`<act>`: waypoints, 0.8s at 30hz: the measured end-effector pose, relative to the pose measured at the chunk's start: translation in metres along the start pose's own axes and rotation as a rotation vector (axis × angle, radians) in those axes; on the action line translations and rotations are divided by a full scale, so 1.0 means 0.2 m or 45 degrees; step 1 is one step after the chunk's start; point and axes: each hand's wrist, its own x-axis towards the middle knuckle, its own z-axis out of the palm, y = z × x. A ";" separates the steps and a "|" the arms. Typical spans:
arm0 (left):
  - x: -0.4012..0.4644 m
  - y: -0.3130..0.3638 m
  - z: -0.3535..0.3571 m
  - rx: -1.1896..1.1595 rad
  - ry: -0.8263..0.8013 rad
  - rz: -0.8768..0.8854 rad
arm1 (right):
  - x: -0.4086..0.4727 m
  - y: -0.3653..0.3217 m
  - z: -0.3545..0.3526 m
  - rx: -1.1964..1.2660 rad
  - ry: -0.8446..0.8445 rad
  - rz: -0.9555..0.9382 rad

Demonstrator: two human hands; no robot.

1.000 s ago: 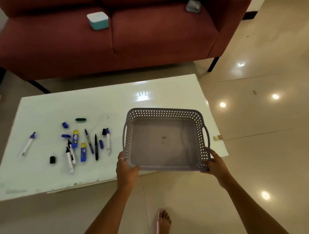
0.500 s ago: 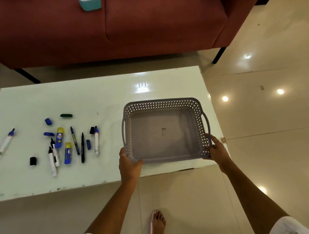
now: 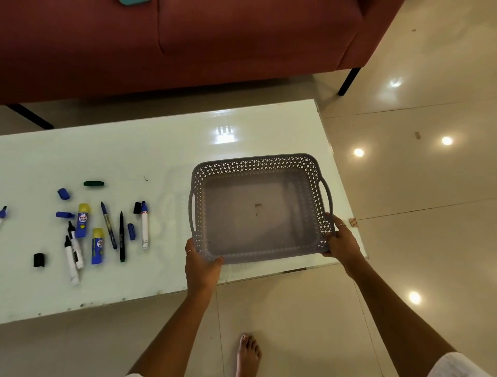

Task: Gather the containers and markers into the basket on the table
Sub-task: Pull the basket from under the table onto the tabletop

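Note:
An empty grey perforated basket point(image 3: 258, 164) is over the right end of the white table point(image 3: 134, 156). My left hand point(image 3: 201, 265) grips its near left corner and my right hand point(image 3: 341, 243) grips its near right corner by the handle. On the table's left lie two blue glue sticks with yellow caps point(image 3: 82, 220) point(image 3: 97, 246), several markers such as a white one with a blue cap point(image 3: 144, 224) and a black pen point(image 3: 121, 236), plus loose blue caps point(image 3: 63, 193), a black cap point(image 3: 39, 260) and a green cap point(image 3: 93, 183).
A red sofa point(image 3: 188, 40) stands behind the table, with a teal container point(image 3: 133, 1) at the top edge of the view. My bare foot point(image 3: 248, 352) is on the glossy tiled floor point(image 3: 416, 201) in front of the table. Another marker point(image 3: 2, 214) pokes in at the left edge.
The basket has moved forward from beyond the table's near edge to over the tabletop, both hands still gripping it. The view has tilted down and shifted right.

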 end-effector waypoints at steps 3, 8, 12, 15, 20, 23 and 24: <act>-0.01 0.02 -0.01 0.116 -0.010 -0.003 | -0.02 -0.01 0.01 -0.161 0.052 -0.015; -0.07 0.10 -0.13 0.377 -0.031 -0.005 | -0.12 -0.12 0.01 -0.346 0.202 -0.057; -0.04 0.26 -0.26 0.671 0.015 0.159 | -0.21 -0.33 0.03 -0.507 0.246 -0.183; -0.03 0.43 -0.34 0.865 -0.032 0.258 | -0.31 -0.50 0.05 -0.554 0.099 -0.289; -0.04 0.75 -0.39 0.907 -0.090 0.346 | -0.42 -0.76 0.06 -0.807 -0.077 -0.441; -0.06 0.91 -0.41 0.949 -0.137 0.397 | -0.47 -0.91 0.04 -0.890 -0.086 -0.456; -0.06 0.95 -0.41 0.970 -0.146 0.425 | -0.48 -0.96 0.03 -0.895 -0.083 -0.463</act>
